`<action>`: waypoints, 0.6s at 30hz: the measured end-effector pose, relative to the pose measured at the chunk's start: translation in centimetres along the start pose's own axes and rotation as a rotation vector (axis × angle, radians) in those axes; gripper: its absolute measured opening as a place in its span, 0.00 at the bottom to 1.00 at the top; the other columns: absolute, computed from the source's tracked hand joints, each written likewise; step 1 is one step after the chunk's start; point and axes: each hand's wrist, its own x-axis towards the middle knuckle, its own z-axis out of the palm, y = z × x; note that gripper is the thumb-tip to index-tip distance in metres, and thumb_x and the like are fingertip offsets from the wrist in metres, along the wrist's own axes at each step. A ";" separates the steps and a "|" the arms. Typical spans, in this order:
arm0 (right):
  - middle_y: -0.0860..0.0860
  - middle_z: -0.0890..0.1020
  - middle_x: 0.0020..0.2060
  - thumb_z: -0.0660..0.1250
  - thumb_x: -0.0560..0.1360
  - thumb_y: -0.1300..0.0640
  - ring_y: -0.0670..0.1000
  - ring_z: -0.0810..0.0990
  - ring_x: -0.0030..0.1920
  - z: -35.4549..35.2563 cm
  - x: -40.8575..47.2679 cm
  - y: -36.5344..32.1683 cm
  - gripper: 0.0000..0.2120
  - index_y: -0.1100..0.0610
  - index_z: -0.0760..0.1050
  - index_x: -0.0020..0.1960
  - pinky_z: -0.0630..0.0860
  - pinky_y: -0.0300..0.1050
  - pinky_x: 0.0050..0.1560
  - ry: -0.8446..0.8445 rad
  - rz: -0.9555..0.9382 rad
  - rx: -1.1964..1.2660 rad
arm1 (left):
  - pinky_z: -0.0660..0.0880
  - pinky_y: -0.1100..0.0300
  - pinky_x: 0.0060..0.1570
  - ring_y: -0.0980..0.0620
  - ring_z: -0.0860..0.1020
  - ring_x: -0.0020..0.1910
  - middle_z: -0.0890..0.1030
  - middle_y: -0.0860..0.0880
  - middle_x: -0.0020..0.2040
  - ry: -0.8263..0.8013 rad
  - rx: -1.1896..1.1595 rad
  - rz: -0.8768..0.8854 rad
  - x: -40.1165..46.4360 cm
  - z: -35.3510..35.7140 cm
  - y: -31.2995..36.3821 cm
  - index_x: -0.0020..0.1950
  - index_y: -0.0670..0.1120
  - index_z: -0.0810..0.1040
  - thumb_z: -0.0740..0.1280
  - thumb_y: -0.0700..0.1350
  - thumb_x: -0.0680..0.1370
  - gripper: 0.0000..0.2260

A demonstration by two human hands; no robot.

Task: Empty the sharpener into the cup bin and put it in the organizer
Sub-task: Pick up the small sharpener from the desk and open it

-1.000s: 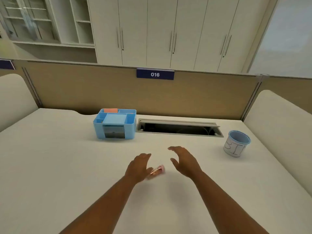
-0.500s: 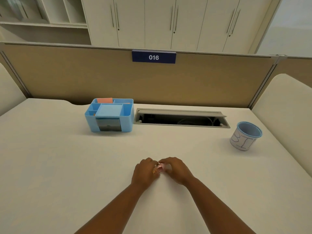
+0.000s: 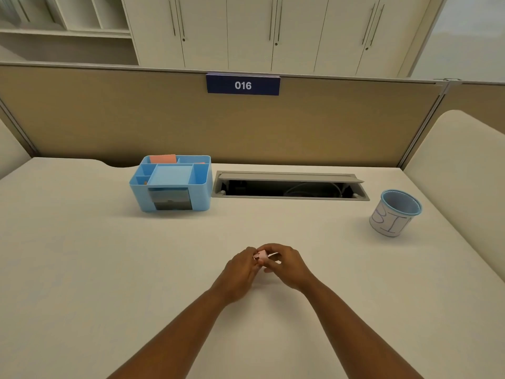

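A small pink sharpener [image 3: 262, 254] is pinched between both my hands just above the middle of the white desk. My left hand [image 3: 240, 272] grips its left end and my right hand [image 3: 287, 265] grips its right end; fingers hide most of it. The blue desk organizer [image 3: 202, 187], with several compartments and a grey drawer in front, stands at the back left of my hands. The cup bin [image 3: 393, 214], a blue-rimmed cup wrapped in white paper with hand-written letters, stands open and upright at the far right.
An open cable tray slot [image 3: 289, 186] is cut into the desk between the organizer and the cup bin. A tan partition [image 3: 109, 119] with a "016" sign closes off the back. Padded side panels [image 3: 464, 165] flank the desk.
My hands went from open on either side of the sharpener lying on the desk to closed on it together, and have lifted it slightly. The camera has tilted down and closer.
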 end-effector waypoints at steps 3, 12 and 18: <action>0.54 0.82 0.48 0.67 0.73 0.59 0.48 0.79 0.41 0.2 -0.2 -0.5 0.08 0.58 0.79 0.51 0.82 0.41 0.42 0.018 -0.006 0.002 | 0.74 0.48 0.52 0.46 0.75 0.51 0.78 0.45 0.54 0.040 -0.036 0.022 -0.3 0.2 0.0 0.56 0.43 0.71 0.55 0.49 0.79 0.12; 0.55 0.80 0.47 0.63 0.76 0.56 0.54 0.81 0.42 0.0 -0.1 -1.9 0.07 0.55 0.79 0.48 0.79 0.49 0.46 -0.008 -0.076 -0.192 | 0.64 0.64 0.33 0.57 0.71 0.35 0.74 0.55 0.39 0.159 -0.020 0.025 -0.6 0.6 0.0 0.46 0.48 0.68 0.55 0.49 0.79 0.06; 0.53 0.80 0.42 0.62 0.76 0.56 0.50 0.79 0.36 -0.1 0.1 -2.4 0.09 0.56 0.80 0.46 0.75 0.41 0.41 -0.039 -0.096 -0.227 | 0.63 0.67 0.30 0.54 0.71 0.34 0.75 0.54 0.39 0.173 0.041 0.038 -0.6 0.0 0.1 0.47 0.47 0.69 0.56 0.51 0.78 0.08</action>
